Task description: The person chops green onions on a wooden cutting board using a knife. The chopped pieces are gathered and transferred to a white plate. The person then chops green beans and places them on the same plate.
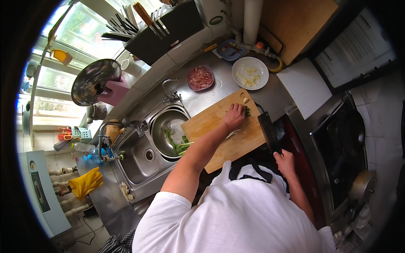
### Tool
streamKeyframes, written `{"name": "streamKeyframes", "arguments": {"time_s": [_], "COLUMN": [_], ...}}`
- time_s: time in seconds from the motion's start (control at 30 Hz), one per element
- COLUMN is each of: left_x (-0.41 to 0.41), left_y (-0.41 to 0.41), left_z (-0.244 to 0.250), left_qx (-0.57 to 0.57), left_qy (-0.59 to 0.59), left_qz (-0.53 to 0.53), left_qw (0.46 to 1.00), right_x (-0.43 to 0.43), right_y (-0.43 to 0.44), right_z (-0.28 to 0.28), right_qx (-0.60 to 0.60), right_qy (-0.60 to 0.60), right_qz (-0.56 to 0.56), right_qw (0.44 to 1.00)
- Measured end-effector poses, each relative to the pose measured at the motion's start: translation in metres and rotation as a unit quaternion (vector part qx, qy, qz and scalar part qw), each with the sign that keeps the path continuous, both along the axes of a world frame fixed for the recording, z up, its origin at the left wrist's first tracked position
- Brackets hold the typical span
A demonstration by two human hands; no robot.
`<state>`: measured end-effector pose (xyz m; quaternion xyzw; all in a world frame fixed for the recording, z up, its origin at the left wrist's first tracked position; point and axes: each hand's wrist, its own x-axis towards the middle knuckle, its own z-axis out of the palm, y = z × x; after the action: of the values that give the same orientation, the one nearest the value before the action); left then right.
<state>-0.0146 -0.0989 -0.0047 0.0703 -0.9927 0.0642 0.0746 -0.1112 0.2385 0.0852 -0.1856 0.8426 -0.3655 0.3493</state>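
Observation:
My left hand (234,114) rests on the wooden cutting board (221,148), its fingers bunched over chopped green herbs (247,111). Part of the greens is hidden under the palm. With my right hand (284,163) I grip the handle of a dark-bladed cleaver (268,129), held beside the board's right edge. A garlic clove (246,100) lies near the far corner of the board. Thin white strips (233,133) lie on the wood, close to my left wrist.
Beyond the board stand a dish of cut raw meat (200,78) and a white plate (250,73) with chopped garlic pieces. Leafy greens (177,144) hang in a metal basin (161,129) at the sink (136,170). A gas stove (340,151) is at right.

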Motion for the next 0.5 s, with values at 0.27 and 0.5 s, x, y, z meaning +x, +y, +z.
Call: {"name": "streamKeyframes", "arguments": {"time_s": [0.27, 0.5], "left_x": [-0.002, -0.007], "left_y": [-0.002, 0.003], "left_z": [0.003, 0.009], "left_qx": [0.007, 0.046], "left_qy": [-0.036, -0.051], "left_qz": [-0.007, 0.025], "left_qw": [0.999, 0.997], "right_x": [-0.001, -0.003], "right_y": [0.004, 0.003], "right_z": [-0.002, 0.002], "right_qx": [-0.008, 0.015], "right_qy": [0.010, -0.006], "right_qz": [0.006, -0.009], "right_qw": [1.000, 1.000]}}
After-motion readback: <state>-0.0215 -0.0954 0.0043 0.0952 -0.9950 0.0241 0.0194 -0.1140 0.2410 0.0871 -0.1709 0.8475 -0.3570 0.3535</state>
